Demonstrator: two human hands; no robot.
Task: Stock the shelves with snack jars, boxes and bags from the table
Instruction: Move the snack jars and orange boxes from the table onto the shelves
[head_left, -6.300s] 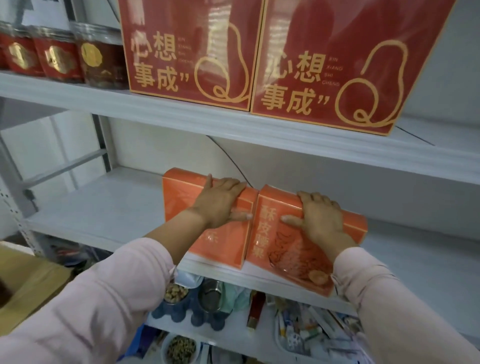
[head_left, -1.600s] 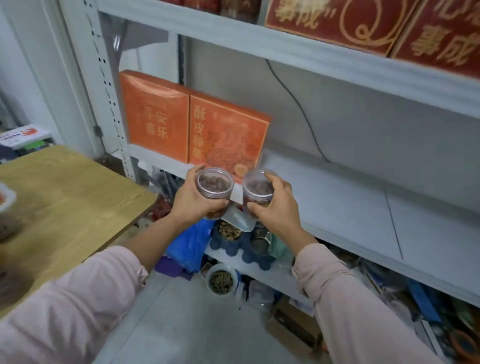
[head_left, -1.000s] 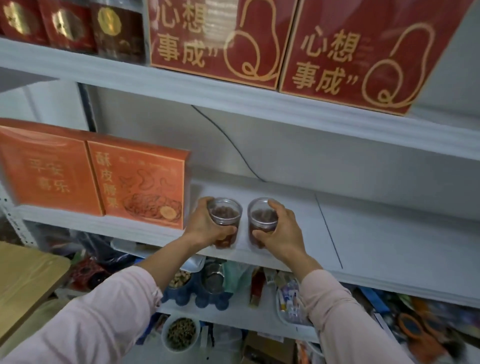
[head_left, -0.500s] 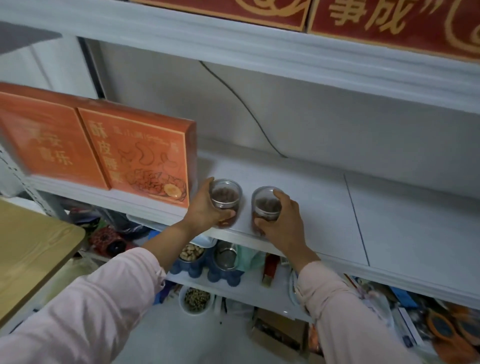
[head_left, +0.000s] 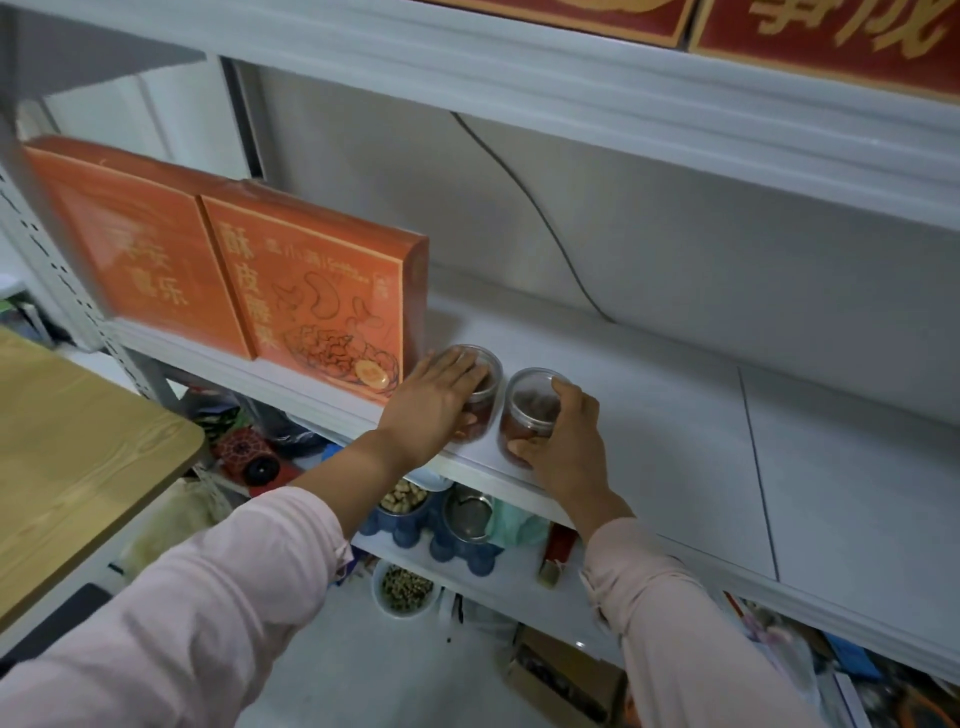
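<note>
- The left hand (head_left: 436, 400) lies over the top of the left jar (head_left: 482, 415), fingers stretched out nearly straight across the lid. It rests on the jar rather than wrapping it.
- The right hand (head_left: 566, 441) has its fingers curled round the right jar (head_left: 527, 410), with the thumb low on the near side and the fingertips over the far rim.
- Both jars are clear plastic with dark brownish snacks inside. They stand upright on the middle shelf (head_left: 649, 415) close to its front edge, side by side and just about touching.
- The left jar sits just beside the right orange box (head_left: 322, 306), which shows cashew drawings. The left orange box (head_left: 140, 249) stands upright against it, further along toward the shelf post.
- To the right of the jars the shelf board runs on bare and grey.
- A dark cable (head_left: 535, 208) trails down the back wall behind the shelf.
- On the upper shelf (head_left: 571, 88) you can just see the bottom edges of red boxes (head_left: 831, 31) with gold lettering.
- The wooden desk (head_left: 78, 441) is off to the left — only its corner is in view.
- The lower shelf holds a blue tray (head_left: 410, 525) with nuts in it, beside a metal cup (head_left: 467, 514) — the rest is clutter I can't make out.
- Both arms are in pale pink sleeves (head_left: 208, 597).
</note>
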